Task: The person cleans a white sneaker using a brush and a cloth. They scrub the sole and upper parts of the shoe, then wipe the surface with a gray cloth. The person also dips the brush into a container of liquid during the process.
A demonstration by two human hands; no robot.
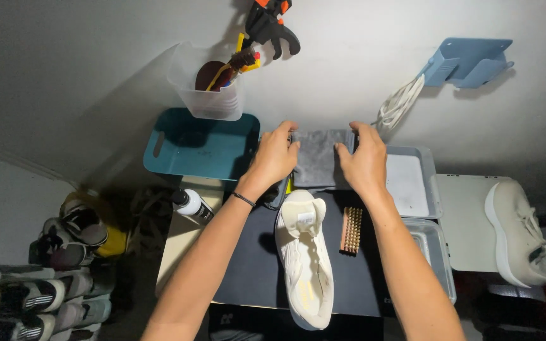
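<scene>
Head view, one entry: both hands at twelve o'clock of a dark mat (248,265), working a grey cloth (316,158). Left hand (274,158) lies on the cloth's left edge, fingers curled over it and closed on the fabric; right hand (364,163) holds the right edge the same way, thumb tucked in, so the cloth is stretched between them. Cream shoe (304,259) lies at six o'clock of the cloth, sole side to the left, its heel end just beside the left wrist. Wooden brush (351,230), bristles up, at three o'clock of the shoe, just beside the right forearm. Teal bin (200,148) at nine o'clock of the cloth; clear tub of tools (206,85) at eleven; grey tray (412,183) at three; white bottle (192,205) lying at the mat's left edge; second shoe (522,233) well apart at three o'clock. Risks, judged: a forearm drawn back could knock the brush or nudge the shoe off the mat's near edge; the bottle, lying on its side near the table edge, could roll off; a loose grip on one side would let the cloth sag onto the shoe.
</scene>
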